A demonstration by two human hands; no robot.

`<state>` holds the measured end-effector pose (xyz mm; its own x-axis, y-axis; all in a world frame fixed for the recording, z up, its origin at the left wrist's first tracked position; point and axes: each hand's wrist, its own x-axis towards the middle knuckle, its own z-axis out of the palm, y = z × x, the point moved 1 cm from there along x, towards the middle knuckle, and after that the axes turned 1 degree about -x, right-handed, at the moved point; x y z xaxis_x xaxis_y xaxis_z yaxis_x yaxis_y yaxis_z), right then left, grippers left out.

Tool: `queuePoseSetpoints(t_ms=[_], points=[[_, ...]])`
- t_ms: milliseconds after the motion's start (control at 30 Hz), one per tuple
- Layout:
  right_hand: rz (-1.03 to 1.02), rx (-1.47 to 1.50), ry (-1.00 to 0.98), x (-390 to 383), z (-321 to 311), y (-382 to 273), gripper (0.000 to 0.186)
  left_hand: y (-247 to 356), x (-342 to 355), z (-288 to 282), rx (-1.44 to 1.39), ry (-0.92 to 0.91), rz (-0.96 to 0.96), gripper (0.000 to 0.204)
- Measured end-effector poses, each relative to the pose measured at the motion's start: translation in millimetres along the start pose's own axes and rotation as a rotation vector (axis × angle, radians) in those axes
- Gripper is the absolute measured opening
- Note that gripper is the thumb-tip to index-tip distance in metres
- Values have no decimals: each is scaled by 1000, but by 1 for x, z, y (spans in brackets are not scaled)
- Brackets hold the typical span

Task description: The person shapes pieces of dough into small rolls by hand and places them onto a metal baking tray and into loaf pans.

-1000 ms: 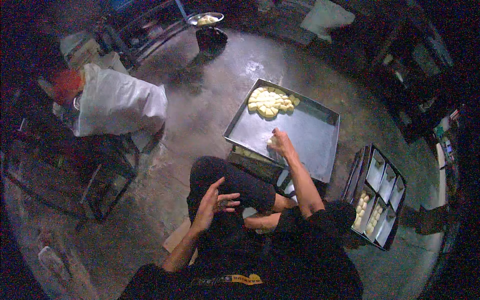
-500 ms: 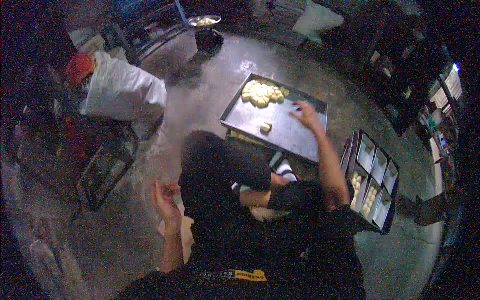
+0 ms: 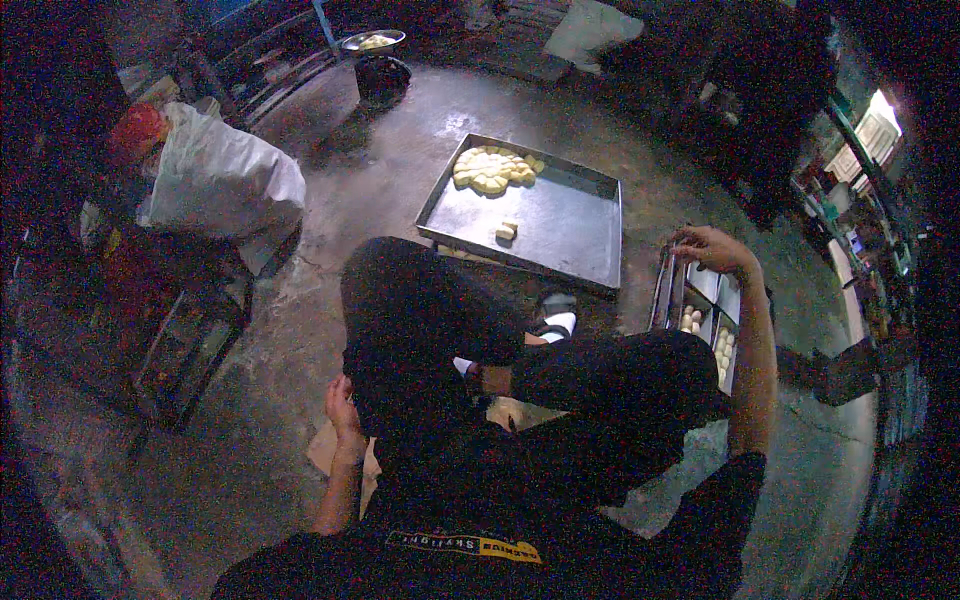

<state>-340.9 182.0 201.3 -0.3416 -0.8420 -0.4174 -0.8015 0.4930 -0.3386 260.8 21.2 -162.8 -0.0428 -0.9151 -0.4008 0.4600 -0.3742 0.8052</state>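
Observation:
My right hand (image 3: 712, 248) hangs over the far end of a divided tray (image 3: 703, 284) on my right. Its fingers are bent downward and look loosely apart, with nothing visible in them. Pale dough pieces (image 3: 724, 350) lie in rows in two of that tray's compartments. Beside my left leg, my left hand (image 3: 342, 408) rests open, apparently holding nothing. On the floor ahead sits a large shallow metal tray (image 3: 570, 240). A cluster of cut dough pieces (image 3: 490, 170) fills its far left corner, and a small loose dough lump (image 3: 507, 231) lies near its front edge.
A white sack (image 3: 225, 175) stands at the left by a red object (image 3: 142, 132). Farther back, a shallow pan (image 3: 374, 42) with pale contents sits on a dark stand. My bent legs (image 3: 430, 310) are close to both trays, and dark shelving lines the right side.
My right hand has moved from above the metal tray to the divided tray at the right. My left hand has shifted slightly beside my leg. The view has turned a little rightward.

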Motion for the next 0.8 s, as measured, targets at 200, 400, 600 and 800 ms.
queuePoseSetpoints(t_ms=[200,400,600,800], points=[[-169,-81,60,-5,9,11,39,-9,1,-1,20,-26,-23,30],[-207,-161,40,12,17,-23,41,50,-7,-18,112,103,142,30],[-171,-102,-19,31,37,-18,46,122,-19,-22,201,212,403,30],[-238,-35,-31,33,69,-2,43,165,-21,-18,249,261,599,30]])
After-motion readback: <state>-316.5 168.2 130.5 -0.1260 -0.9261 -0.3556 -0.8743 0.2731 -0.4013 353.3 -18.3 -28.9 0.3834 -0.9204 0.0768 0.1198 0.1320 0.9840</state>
